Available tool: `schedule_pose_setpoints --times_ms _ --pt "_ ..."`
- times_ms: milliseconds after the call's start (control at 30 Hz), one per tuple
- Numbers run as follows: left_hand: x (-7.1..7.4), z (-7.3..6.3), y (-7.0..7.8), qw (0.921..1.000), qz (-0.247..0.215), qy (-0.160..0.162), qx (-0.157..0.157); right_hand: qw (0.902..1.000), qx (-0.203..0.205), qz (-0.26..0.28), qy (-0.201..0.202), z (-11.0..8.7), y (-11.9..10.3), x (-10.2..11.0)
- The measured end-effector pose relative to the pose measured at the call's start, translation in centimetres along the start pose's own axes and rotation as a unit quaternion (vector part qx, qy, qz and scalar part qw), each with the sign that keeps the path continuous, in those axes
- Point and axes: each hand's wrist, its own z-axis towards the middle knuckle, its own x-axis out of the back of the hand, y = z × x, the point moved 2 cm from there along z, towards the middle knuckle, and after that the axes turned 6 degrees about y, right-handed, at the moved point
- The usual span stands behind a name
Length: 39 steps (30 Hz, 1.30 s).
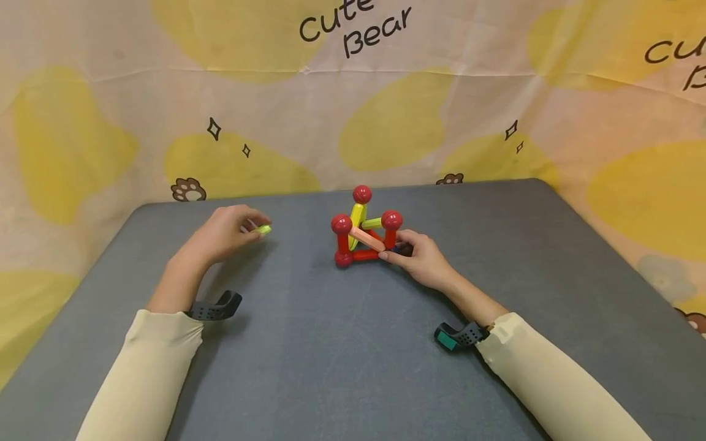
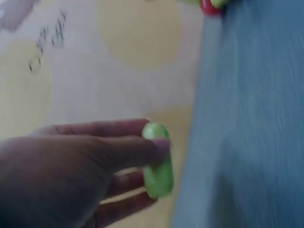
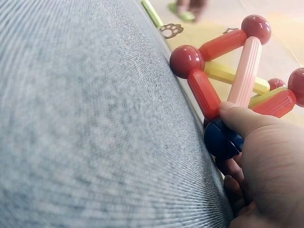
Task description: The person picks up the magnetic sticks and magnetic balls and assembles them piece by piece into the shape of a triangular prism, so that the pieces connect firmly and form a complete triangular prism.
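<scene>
My left hand (image 1: 228, 231) pinches a short light green rod (image 2: 159, 173) between thumb and fingertips, above the left part of the table. To its right stands a frame of toy rods and red balls, with a red ball (image 1: 361, 194) at its peak. The frame joins red, yellow and yellow-green rods and a pale pink rod (image 3: 245, 71). My right hand (image 1: 421, 260) grips its near right corner, thumb over the lower end of the pink rod. A dark blue ball (image 3: 221, 138) shows at that corner under the thumb, partly covered by it.
The grey table (image 1: 342, 355) reaches back to a cream and yellow printed cloth (image 1: 397, 122) hanging behind it. In the right wrist view, a light green piece (image 3: 152, 13) shows by the table's edge. Dark bands (image 1: 215, 306) circle both wrists.
</scene>
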Motion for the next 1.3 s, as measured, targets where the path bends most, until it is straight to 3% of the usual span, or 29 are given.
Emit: schedule_pose_setpoints --times_ms 133,267,433,567,900,1300 --pt "0.2 0.3 3.6 0.9966 -0.043 0.055 -0.044 1.0 0.007 -0.004 -0.003 0.0 0.0 0.0" --pt "0.4 1.2 7.5 0.9875 -0.096 0.094 -0.082 1.0 0.007 -0.006 -0.001 -0.1 0.0 0.1" --pt "0.2 3.2 12.0 0.9799 -0.141 0.085 -0.112 0.9999 0.004 -0.012 0.005 -0.3 0.4 0.5" --pt "-0.5 4.6 14.4 0.9742 -0.17 0.063 -0.135 0.9999 0.008 -0.009 0.001 -0.4 0.5 0.4" --pt "-3.0 5.7 15.4 0.9715 -0.186 0.01 -0.147 0.9998 0.02 0.004 0.004 -0.5 0.2 0.5" --pt "-4.0 5.8 15.8 0.9825 -0.141 -0.028 -0.119 0.9996 0.028 0.008 -0.001 -0.2 0.3 0.4"
